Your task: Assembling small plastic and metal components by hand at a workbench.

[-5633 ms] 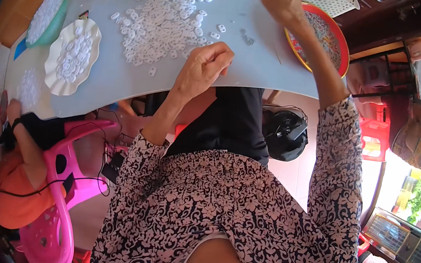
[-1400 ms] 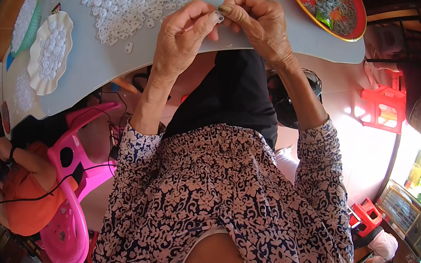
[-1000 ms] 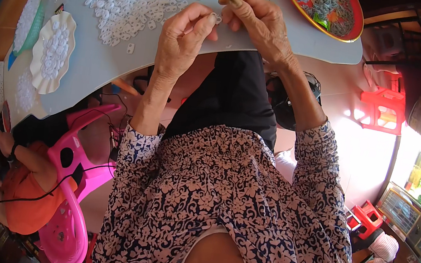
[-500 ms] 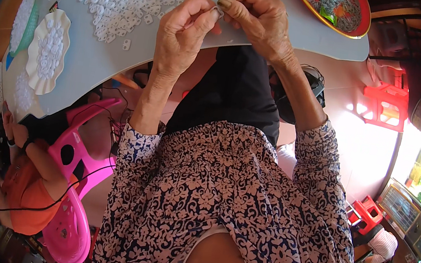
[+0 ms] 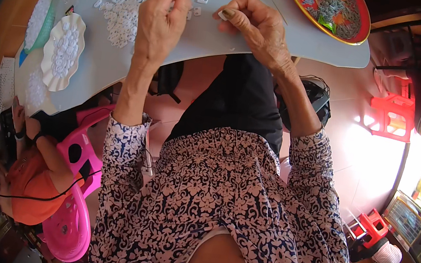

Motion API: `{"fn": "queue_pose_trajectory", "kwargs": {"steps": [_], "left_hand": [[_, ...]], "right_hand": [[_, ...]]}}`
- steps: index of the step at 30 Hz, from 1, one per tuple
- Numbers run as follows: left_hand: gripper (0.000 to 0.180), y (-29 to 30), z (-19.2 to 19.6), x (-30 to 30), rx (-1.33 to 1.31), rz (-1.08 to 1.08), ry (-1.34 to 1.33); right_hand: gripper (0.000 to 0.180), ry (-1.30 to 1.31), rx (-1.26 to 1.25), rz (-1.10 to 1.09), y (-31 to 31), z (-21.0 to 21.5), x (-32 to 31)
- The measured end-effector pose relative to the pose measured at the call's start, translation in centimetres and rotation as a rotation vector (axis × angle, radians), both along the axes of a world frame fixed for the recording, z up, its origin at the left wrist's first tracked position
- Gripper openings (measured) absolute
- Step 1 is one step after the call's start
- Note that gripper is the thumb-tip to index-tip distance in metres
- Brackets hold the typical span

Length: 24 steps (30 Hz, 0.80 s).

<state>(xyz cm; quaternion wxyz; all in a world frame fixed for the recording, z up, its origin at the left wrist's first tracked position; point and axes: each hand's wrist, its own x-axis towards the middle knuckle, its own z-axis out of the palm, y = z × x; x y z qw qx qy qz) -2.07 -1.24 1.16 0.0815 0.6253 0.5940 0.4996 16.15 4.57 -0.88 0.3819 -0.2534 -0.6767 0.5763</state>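
Between the thumb and fingers of my right hand [image 5: 258, 31] is a small white plastic piece [image 5: 222, 15], partly hidden by the fingertips. To its left, my left hand [image 5: 162, 24] is over the near right side of a loose pile of small white plastic pieces [image 5: 122, 16]. Its fingers are curled inward and their tips are hidden, so what they hold does not show. Several single white pieces [image 5: 197, 11] lie on the grey table [image 5: 317, 48] between the hands; they are oval with two holes.
A red tray with a gold rim [image 5: 364, 32] at the far right holds small grey pieces. On the left stand a wavy white dish [image 5: 47, 65] and a green basket [image 5: 46, 30] with white pieces. A person in orange [image 5: 35, 188] sits by a pink chair [image 5: 71, 219]. Red stools [image 5: 393, 115] stand right.
My hands were together, fingertips meeting at a small piece; now they are apart. The left has moved left to the pile, while the right holds a white piece. The whole view has shifted slightly.
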Motion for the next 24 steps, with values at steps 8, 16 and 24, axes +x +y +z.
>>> {"fn": "queue_pose_trajectory", "kwargs": {"steps": [8, 16, 24], "left_hand": [[0.014, 4.3, 0.0, -6.3, 0.040, 0.025, 0.558], [0.007, 5.1, -1.6, -4.8, -0.081, 0.032, 0.689], [0.011, 5.1, -1.2, -4.6, 0.034, -0.078, 0.467]], "right_hand": [[0.018, 0.035, 0.007, 0.010, -0.3, 0.1, 0.0], [0.019, -0.007, 0.034, 0.034, -0.2, 0.0, 0.3], [0.015, 0.009, 0.035, 0.013, -0.4, 0.3, 0.2]]}}
